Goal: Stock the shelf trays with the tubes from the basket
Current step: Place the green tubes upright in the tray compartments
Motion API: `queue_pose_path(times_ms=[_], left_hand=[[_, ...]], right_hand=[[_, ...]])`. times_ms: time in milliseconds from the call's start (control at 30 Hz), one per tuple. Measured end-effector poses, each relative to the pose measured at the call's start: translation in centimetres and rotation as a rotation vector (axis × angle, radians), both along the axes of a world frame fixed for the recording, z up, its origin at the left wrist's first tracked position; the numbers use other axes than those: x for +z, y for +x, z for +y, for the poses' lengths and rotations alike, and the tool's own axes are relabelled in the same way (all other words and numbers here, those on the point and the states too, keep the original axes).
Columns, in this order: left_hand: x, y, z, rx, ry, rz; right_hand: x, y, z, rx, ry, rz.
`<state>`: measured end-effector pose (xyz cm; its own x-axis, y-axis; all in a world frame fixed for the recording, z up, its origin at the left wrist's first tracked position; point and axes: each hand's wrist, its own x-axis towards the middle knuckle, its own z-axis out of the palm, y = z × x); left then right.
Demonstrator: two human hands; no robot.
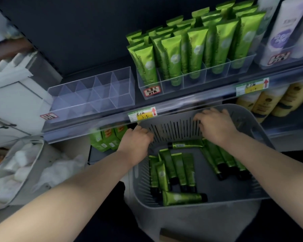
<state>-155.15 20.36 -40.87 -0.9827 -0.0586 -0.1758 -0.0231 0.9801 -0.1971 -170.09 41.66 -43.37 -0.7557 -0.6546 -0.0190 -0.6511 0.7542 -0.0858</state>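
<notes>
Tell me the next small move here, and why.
Probably lift the right hand off the rim of the basket and pick up a green tube lying inside. It and the left hand both grip the rim, neither holds a tube, and the clear divided tray on the shelf stands empty.

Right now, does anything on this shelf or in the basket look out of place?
Nothing spilled or damaged. The left tray stands empty beside the full tray, and the tubes lie crisscrossed in the basket.
</notes>
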Motion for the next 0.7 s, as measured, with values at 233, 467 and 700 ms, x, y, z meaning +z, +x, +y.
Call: queue_pose_path(times_ms=[233,467,700], left_hand=[[-0.6,2.2,1.0,0.118,0.08,-0.013],[-1.5,3.2,1.5,0.189,0.095,-0.053],[-0.9,5.1,2.5,0.219,0.05,-0.081]], right_hand=[[0.8,2.1,2.0,-0.006,0.126,0.058],[1.4,2.9,6.0,-0.172,0.308,-0.088],[0.2,4.3,6.6,-0.138,0.338,-0.105]])
